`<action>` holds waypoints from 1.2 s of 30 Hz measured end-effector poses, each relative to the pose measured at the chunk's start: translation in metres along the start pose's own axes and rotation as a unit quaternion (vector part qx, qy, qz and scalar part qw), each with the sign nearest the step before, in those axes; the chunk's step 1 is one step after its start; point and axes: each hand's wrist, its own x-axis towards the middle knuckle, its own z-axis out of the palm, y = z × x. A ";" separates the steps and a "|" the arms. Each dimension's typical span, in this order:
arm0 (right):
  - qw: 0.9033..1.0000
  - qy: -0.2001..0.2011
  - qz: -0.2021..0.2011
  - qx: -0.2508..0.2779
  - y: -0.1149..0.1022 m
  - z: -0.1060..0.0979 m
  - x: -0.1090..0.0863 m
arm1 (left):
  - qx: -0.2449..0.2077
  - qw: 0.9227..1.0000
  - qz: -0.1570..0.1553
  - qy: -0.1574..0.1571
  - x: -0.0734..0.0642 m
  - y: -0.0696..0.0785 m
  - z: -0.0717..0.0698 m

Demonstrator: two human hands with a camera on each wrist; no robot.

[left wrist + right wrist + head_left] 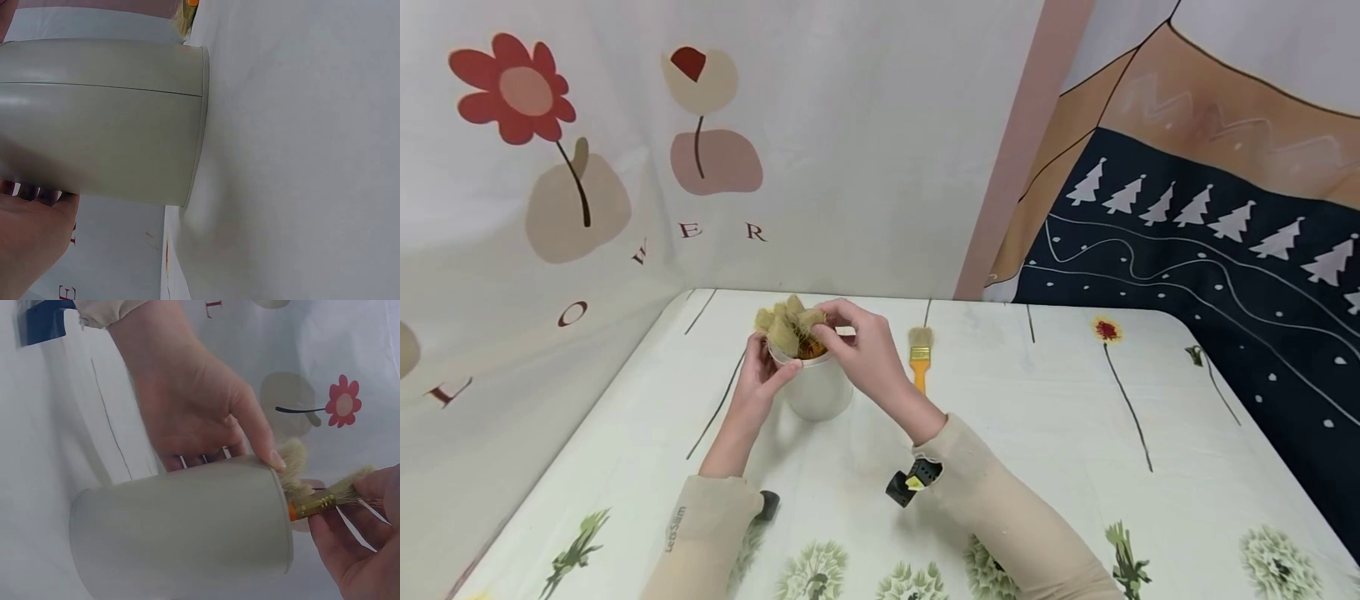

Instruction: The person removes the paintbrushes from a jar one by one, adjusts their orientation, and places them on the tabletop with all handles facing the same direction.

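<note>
Holding a pale gray-green cup (817,393), the left hand (754,398) of a person curls its fingers around the side, with its thumb up on the rim. The cup stands on the table (1015,392), near the far edge and closer to the far left corner than to the far right one. A bunch of brushes (782,336) sits in the cup with the soft, yellowish hair sticking up past the rim.

The right hand (871,350) comes over the right side of the cup and pinches one brush (316,505) by its hair, between the thumb and the fingers. This brush has a gold metal band, and a bit of orange handle shows right at the cup's rim. The rest of the handle is hidden, and I cannot tell how deep it goes.

One more brush (920,354) lies flat on the table, to the right of the cup. Its hair points to the far edge, and its orange handle runs back behind the right arm.

Both arms have tan sleeves (1015,525). Red flowers (523,92) are on the cloth past the far edge. Past the right edge hangs a dark blue cloth (1150,275) with white trees.
</note>
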 end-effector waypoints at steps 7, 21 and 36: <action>0.998 0.043 -0.026 0.032 -0.006 -0.010 0.001 | -0.006 1.000 0.005 0.006 -0.001 -0.001 0.000; 0.991 0.096 -0.053 0.076 -0.017 -0.033 0.005 | -0.005 1.000 -0.012 0.008 -0.002 -0.001 0.000; 0.983 0.123 -0.045 0.127 -0.027 -0.057 0.005 | 0.001 1.000 -0.014 0.003 -0.002 -0.001 -0.001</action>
